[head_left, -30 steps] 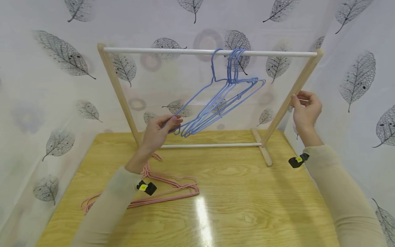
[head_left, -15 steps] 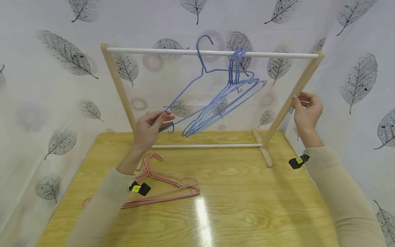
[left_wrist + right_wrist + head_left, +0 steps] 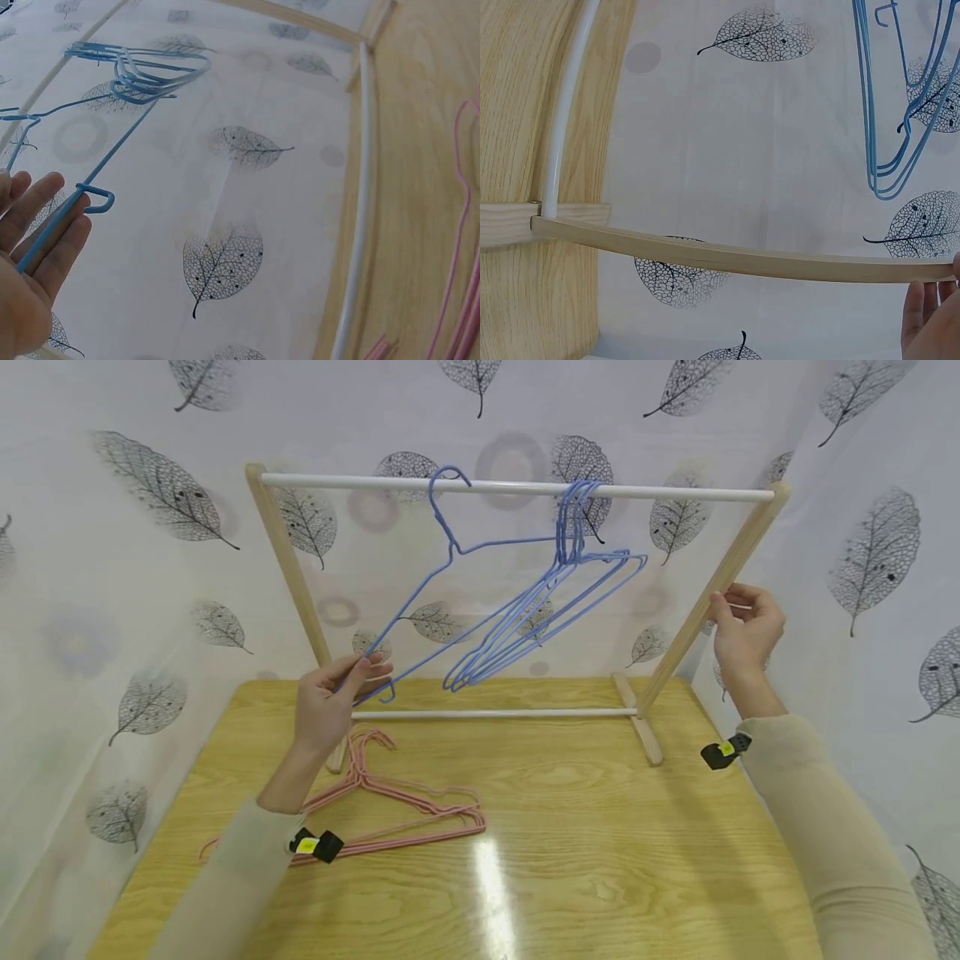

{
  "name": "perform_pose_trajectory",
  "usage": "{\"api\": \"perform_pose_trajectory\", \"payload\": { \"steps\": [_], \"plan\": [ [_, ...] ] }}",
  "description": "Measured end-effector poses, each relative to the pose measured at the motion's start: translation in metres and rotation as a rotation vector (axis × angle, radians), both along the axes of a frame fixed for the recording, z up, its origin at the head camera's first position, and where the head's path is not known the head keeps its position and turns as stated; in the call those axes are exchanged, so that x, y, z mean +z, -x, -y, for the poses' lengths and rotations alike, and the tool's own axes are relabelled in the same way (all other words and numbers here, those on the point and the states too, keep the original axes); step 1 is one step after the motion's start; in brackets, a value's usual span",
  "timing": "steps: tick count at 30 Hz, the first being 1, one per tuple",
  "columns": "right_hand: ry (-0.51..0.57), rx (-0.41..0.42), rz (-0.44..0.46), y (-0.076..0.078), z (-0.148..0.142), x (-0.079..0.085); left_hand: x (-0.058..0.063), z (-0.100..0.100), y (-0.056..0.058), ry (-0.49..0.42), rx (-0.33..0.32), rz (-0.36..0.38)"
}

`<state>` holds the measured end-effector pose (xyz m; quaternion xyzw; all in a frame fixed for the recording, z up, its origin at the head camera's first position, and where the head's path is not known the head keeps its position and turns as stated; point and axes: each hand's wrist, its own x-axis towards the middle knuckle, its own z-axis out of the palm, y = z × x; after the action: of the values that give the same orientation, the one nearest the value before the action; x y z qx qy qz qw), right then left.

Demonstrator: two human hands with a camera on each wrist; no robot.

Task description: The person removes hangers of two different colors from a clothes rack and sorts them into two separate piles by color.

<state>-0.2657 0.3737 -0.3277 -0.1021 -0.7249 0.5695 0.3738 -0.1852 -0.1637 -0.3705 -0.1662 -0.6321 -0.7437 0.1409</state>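
My left hand (image 3: pixel 324 706) pinches the lower left corner of a blue wire hanger (image 3: pixel 452 545), thumb on one side and fingers on the other. This hanger slants up to the right, and its hook loops over the white top rail (image 3: pixel 510 487) of a small clothes rack. Several more blue hangers (image 3: pixel 573 539) hang bunched right of the rail's middle, overlapping the held one's far end. With thumb and fingertips, my right hand (image 3: pixel 750 631) grips the rack's right wooden post (image 3: pixel 678 647). The right wrist view shows those fingers at the post (image 3: pixel 742 261).
Several pink hangers (image 3: pixel 362 777) lie stacked on the wooden table (image 3: pixel 600 860), front left of the rack. A white lower rail (image 3: pixel 495 714) joins the posts near the tabletop. Behind stands a pale leaf-patterned backdrop (image 3: pixel 480 610).
My left hand has drawn one blue hanger left along the rail, away from the bunch. Its hook rose above the rail, then came down over it farther left. My right hand stays at the post.
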Motion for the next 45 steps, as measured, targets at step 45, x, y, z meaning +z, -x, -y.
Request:
{"api": "perform_pose_trajectory", "payload": {
  "steps": [45],
  "plan": [
    [0.013,-0.016,-0.001,0.001,0.002,0.002,-0.147,-0.043,-0.063,0.166,-0.284,0.44]
  ]
}}
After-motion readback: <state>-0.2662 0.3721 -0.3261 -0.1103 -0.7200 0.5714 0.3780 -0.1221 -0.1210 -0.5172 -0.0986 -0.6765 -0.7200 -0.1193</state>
